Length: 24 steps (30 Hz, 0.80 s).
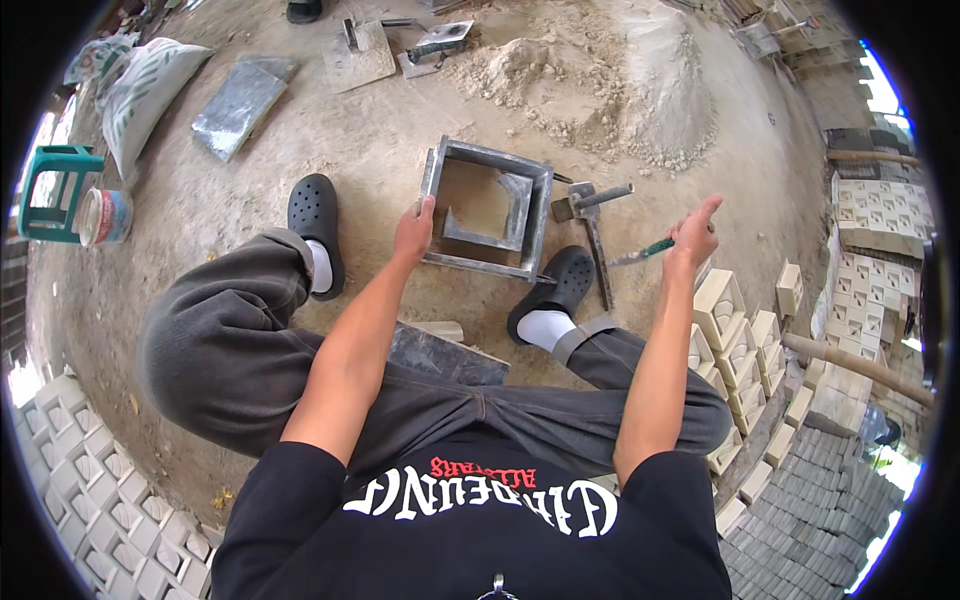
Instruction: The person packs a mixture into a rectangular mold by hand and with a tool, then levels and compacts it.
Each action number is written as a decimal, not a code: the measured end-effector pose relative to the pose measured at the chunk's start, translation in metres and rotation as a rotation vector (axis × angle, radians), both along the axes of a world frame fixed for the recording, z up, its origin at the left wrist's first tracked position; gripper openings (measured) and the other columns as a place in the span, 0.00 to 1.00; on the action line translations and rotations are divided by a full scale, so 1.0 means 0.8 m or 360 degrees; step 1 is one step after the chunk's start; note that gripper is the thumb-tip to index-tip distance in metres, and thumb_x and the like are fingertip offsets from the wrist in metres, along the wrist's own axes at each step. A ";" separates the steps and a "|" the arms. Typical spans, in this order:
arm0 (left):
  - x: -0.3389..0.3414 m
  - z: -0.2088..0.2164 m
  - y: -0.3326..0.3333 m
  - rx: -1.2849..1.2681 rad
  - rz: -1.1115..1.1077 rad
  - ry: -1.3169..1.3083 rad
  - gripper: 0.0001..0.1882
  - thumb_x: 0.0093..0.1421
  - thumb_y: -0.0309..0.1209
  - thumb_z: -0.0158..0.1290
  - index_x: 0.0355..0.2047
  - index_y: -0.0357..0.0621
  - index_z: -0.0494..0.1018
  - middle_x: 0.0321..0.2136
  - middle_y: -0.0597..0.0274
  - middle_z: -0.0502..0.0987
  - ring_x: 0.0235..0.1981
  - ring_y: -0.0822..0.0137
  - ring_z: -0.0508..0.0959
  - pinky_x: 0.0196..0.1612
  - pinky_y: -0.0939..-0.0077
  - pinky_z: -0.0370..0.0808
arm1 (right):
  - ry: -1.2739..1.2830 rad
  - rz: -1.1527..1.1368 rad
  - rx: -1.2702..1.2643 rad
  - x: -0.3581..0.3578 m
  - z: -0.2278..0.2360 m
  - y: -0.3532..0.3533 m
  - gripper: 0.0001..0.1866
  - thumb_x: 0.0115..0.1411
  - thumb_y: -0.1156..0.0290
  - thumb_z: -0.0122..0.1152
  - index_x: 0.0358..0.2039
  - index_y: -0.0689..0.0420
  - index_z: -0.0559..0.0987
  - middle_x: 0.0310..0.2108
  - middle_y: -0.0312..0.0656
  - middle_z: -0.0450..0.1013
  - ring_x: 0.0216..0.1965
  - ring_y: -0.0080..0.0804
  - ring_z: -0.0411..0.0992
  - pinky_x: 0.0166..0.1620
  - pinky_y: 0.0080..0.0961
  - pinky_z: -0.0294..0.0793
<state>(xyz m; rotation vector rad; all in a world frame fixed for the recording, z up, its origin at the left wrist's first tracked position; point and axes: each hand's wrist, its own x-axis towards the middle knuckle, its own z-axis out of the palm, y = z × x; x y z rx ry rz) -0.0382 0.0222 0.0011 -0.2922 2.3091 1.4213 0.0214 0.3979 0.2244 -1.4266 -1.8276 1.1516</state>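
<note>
A square grey metal mould (543, 225) stands on the ground between my feet, with a smaller angled metal piece inside. My left hand (413, 232) grips its left wall, the fingers partly hidden. To the right, my right hand (692, 240) is closed around the green handle of a narrow-bladed tool (645, 252). The blade points left and its exact kind is unclear. Between this hand and the mould lies a T-shaped metal tool (597, 235) with a long bar, beside my right shoe.
Beyond the mould are heaps of pale powder (670, 90). Trowels (440, 42) and flat plates (240, 105) lie at the far left. A green stool (60, 190), a bucket (105, 217) and a sack (150, 95) stand left. Patterned blocks (735, 340) are stacked right; a dark plate (450, 355) lies near my legs.
</note>
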 end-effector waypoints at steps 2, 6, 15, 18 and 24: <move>0.005 0.003 0.010 0.0024 -0.0008 0.0036 0.31 0.63 0.56 0.37 0.46 0.40 0.73 0.39 0.41 0.76 0.45 0.45 0.75 0.48 0.61 0.68 | 0.0517 0.0186 -0.0315 0.006 0.048 -0.042 0.37 0.58 0.30 0.39 0.10 0.51 0.60 0.09 0.32 0.54 0.13 0.27 0.57 0.21 0.29 0.60; 0.004 -0.002 0.010 0.0040 -0.0052 0.0101 0.32 0.64 0.56 0.35 0.49 0.42 0.71 0.42 0.40 0.75 0.47 0.44 0.73 0.50 0.60 0.67 | 0.1090 0.0269 -0.0687 0.026 0.058 -0.149 0.38 0.55 0.26 0.34 0.13 0.51 0.60 0.10 0.32 0.52 0.14 0.26 0.53 0.27 0.26 0.59; 0.004 0.013 0.011 -0.0153 -0.0167 -0.0082 0.35 0.63 0.58 0.29 0.49 0.42 0.71 0.44 0.38 0.74 0.49 0.42 0.71 0.52 0.57 0.66 | 0.1169 0.0285 -0.0787 0.060 -0.029 -0.239 0.37 0.64 0.36 0.30 0.12 0.55 0.60 0.12 0.36 0.55 0.18 0.28 0.57 0.31 0.25 0.60; 0.003 0.020 0.012 -0.0140 -0.0139 -0.0101 0.36 0.63 0.59 0.29 0.48 0.41 0.72 0.44 0.37 0.74 0.49 0.41 0.71 0.52 0.56 0.65 | 0.1215 0.0259 -0.0750 0.054 -0.029 -0.241 0.34 0.67 0.43 0.33 0.11 0.55 0.58 0.12 0.36 0.56 0.20 0.28 0.57 0.32 0.25 0.59; 0.002 0.021 0.012 -0.0190 -0.0127 -0.0112 0.37 0.63 0.59 0.29 0.48 0.39 0.72 0.44 0.37 0.73 0.49 0.41 0.71 0.52 0.56 0.65 | 0.1293 0.0403 -0.0702 0.051 -0.036 -0.240 0.30 0.69 0.54 0.36 0.10 0.53 0.57 0.12 0.34 0.54 0.19 0.26 0.54 0.30 0.24 0.57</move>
